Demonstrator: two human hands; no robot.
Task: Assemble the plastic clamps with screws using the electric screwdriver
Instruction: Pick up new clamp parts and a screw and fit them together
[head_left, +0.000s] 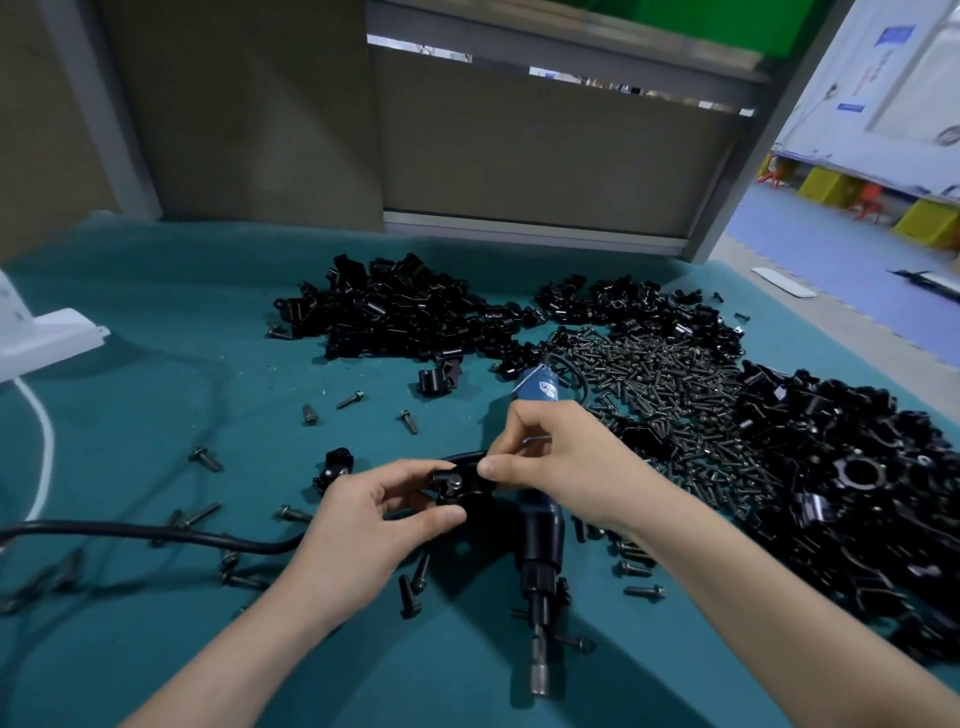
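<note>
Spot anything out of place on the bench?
Yes: loose screws lie scattered across the green mat, well away from the main screw pile. The electric screwdriver lies partly hidden by the right hand. Nothing looks damaged.

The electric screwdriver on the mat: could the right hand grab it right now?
Probably yes: the electric screwdriver lies beneath the right hand, nothing covering it. But that hand is pinching the clamp that the left hand holds, so it must let go first.

Bare mat (156, 322) back-left; clamp piles (395, 312) block back, screw heap (665, 384) right, cable (130, 532) crosses left.
</note>
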